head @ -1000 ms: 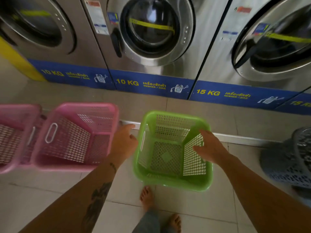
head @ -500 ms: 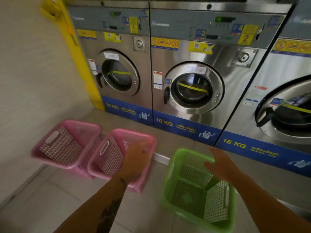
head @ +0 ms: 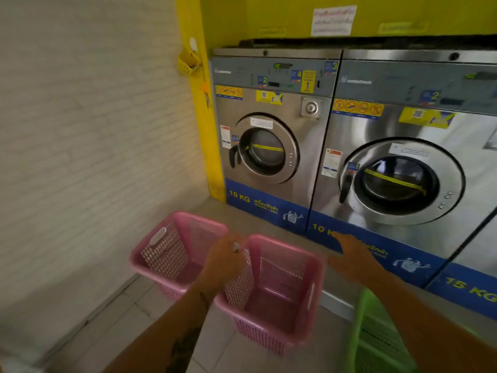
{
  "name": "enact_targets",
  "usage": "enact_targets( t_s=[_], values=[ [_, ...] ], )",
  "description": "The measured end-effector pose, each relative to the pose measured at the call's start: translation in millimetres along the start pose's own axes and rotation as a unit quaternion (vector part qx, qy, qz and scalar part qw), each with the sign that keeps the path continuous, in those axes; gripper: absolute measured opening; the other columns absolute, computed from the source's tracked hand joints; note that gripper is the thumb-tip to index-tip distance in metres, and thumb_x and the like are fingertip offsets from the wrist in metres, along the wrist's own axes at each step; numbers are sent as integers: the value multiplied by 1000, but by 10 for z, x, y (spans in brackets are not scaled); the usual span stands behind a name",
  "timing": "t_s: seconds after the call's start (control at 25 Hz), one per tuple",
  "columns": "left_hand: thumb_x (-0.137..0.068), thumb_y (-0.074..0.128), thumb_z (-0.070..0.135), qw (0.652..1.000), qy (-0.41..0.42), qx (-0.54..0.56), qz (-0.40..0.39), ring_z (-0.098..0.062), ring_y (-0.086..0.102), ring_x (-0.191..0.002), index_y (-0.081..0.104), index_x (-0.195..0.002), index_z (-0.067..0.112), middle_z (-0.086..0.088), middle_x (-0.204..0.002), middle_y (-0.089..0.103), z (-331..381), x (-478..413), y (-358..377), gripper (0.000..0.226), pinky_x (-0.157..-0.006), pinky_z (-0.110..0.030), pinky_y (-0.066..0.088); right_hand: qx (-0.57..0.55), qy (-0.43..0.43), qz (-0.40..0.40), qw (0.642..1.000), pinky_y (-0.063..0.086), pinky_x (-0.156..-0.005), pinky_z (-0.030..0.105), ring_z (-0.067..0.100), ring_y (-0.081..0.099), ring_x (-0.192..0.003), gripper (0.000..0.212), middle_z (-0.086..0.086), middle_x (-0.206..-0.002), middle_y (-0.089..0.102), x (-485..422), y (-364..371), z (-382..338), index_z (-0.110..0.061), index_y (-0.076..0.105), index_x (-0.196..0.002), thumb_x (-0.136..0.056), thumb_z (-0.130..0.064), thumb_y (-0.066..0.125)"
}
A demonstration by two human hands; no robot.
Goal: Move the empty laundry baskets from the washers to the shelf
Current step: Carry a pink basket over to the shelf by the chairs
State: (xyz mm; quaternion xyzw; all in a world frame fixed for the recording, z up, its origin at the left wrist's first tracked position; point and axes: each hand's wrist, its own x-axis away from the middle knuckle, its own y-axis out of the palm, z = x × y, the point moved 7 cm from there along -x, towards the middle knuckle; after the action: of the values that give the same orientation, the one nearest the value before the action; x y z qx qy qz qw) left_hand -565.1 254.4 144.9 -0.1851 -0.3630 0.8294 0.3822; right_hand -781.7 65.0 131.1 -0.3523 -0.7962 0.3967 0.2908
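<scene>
Near pink basket (head: 271, 294) upright, mouth up, long axis toward washers (head: 271, 146)

I see two baskets (head: 172, 254) (head: 279, 292) side by side before the washers (head: 269, 157), a third basket (head: 376, 337) at their right.

Head view, forward and down.
It looks from above and behind the left hand (head: 224, 261), washers (head: 271, 146) standing near beyond it.
</scene>
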Motion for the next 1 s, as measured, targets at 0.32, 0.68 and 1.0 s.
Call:
enact_targets(
  t_s=[0.32,0.68,1.0],
  values=[
    [-90,55,9,999,9,-26,17,2,44,-62,69,-97,14,20,-68,44,-1255,-771,-1170,16,-57,-8,34,-19,-41,-63,997,33,-100,23,31,42,-134,59,16,-146,42,-805,983,-1682,-7,36,-145,-93,-20,60],
    [-92,50,22,995,-20,-100,-4,-4,56,-70,60,-104,25,12,-89,61,-2547,-2219,-1204,16,-53,-12,39,-36,3,-142,989,36,-109,38,31,42,-135,70,16,-150,38,-2274,2192,-2413,-5,34,-146,-84,-20,64],
    [-81,48,29,972,-82,-196,-98,-31,46,-131,36,-139,21,-6,-145,43,-3933,-3083,-851,59,-100,-48,49,-18,64,-186,980,50,-59,22,26,64,-95,59,11,-116,56,-3196,3196,-2526,-10,43,-136,-79,-5,58]
  ],
)
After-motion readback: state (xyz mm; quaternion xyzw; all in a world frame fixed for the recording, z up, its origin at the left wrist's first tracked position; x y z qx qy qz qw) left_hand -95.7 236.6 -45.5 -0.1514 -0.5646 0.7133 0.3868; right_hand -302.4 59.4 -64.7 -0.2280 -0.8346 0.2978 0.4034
